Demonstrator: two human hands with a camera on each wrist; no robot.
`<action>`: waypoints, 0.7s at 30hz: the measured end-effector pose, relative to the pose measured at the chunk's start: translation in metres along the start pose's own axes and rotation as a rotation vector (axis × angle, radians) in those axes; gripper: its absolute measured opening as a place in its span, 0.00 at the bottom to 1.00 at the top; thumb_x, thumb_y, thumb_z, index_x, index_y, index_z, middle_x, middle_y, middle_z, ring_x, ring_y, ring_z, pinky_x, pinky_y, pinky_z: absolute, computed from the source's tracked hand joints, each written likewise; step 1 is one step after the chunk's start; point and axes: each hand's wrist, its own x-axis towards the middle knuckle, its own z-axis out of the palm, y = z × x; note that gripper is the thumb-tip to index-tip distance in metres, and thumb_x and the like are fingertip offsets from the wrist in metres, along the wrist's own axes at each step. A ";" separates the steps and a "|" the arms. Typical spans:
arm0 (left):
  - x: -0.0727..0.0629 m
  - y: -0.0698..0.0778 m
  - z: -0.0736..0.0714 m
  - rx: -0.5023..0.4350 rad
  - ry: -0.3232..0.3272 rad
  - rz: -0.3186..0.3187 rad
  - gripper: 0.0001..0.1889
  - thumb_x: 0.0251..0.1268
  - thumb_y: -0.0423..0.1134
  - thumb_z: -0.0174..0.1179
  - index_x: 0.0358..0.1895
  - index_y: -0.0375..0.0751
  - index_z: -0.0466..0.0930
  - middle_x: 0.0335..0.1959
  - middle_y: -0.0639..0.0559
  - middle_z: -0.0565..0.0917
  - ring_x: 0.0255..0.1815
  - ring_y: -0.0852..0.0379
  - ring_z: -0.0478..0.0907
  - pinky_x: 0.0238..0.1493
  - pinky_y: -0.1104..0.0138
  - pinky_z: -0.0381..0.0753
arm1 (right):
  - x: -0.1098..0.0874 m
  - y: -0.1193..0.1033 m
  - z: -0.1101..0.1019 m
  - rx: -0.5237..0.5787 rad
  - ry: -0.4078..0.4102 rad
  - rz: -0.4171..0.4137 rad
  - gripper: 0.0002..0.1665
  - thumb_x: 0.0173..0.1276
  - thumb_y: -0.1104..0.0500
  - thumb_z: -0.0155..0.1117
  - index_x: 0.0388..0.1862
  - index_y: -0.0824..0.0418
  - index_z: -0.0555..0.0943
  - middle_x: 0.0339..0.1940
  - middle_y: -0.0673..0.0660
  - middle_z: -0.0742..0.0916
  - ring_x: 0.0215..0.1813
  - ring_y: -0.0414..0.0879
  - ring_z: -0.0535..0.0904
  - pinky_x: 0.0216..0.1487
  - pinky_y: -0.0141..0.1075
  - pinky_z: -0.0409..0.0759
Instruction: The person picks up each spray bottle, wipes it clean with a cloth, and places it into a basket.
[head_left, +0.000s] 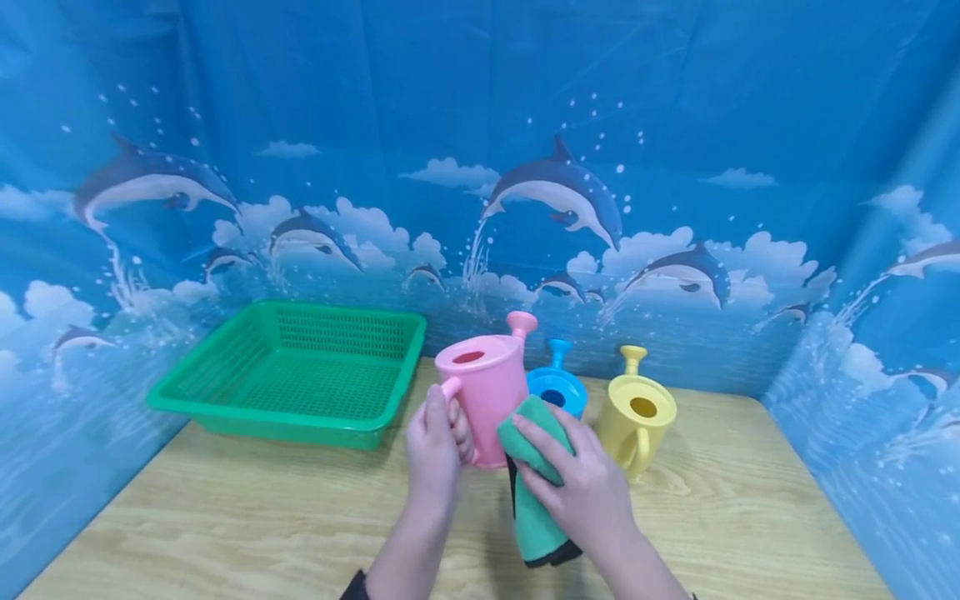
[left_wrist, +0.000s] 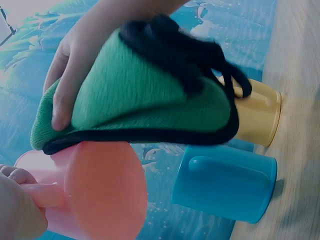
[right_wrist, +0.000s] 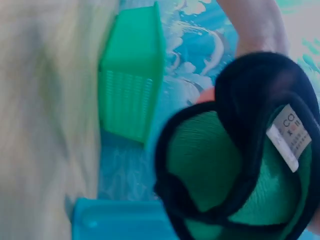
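My left hand (head_left: 438,433) grips the handle of a pink watering can (head_left: 491,392), which it holds up off the table with the spout pointing away. In my right hand (head_left: 585,483) is a folded green cloth (head_left: 536,442) with black edging, pressed against the can's right side. The left wrist view shows the cloth (left_wrist: 150,95) lying along the wall of the pink can (left_wrist: 105,190). A white label (right_wrist: 290,135) shows on the cloth in the right wrist view. Part of the can's side is hidden behind the cloth.
A blue watering can (head_left: 558,392) stands behind the right hand, partly covered. To its right is a yellow watering can (head_left: 637,417). A green plastic basket (head_left: 292,425) sits on the wooden table (head_left: 247,517) at left. A dolphin-printed curtain (head_left: 420,100) surrounds the table's back and sides.
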 end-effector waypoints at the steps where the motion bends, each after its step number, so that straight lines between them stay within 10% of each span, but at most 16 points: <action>1: 0.001 0.000 0.000 -0.002 0.003 -0.002 0.24 0.78 0.49 0.40 0.19 0.43 0.56 0.09 0.58 0.58 0.08 0.64 0.53 0.14 0.75 0.52 | 0.000 0.001 -0.003 0.003 -0.031 -0.010 0.22 0.72 0.39 0.53 0.56 0.46 0.81 0.52 0.62 0.84 0.47 0.57 0.83 0.35 0.45 0.85; 6: 0.001 0.002 0.000 0.014 0.018 -0.025 0.25 0.78 0.52 0.40 0.19 0.43 0.56 0.09 0.57 0.58 0.09 0.63 0.54 0.15 0.74 0.54 | 0.003 0.006 -0.020 -0.024 -0.200 -0.034 0.32 0.50 0.47 0.78 0.57 0.41 0.81 0.52 0.58 0.85 0.48 0.52 0.84 0.38 0.42 0.85; 12: 0.001 0.003 -0.001 0.010 0.016 -0.021 0.26 0.77 0.52 0.40 0.19 0.43 0.56 0.09 0.57 0.58 0.09 0.62 0.55 0.15 0.74 0.54 | 0.004 0.009 -0.028 -0.033 -0.259 -0.049 0.38 0.43 0.50 0.81 0.58 0.40 0.80 0.51 0.55 0.85 0.47 0.49 0.85 0.36 0.39 0.85; 21: -0.002 0.003 0.001 0.015 -0.054 -0.034 0.24 0.78 0.49 0.40 0.20 0.42 0.56 0.09 0.57 0.58 0.08 0.63 0.54 0.14 0.74 0.53 | 0.003 0.010 -0.016 -0.021 -0.073 -0.029 0.27 0.73 0.36 0.44 0.56 0.45 0.82 0.51 0.60 0.86 0.44 0.53 0.85 0.35 0.42 0.85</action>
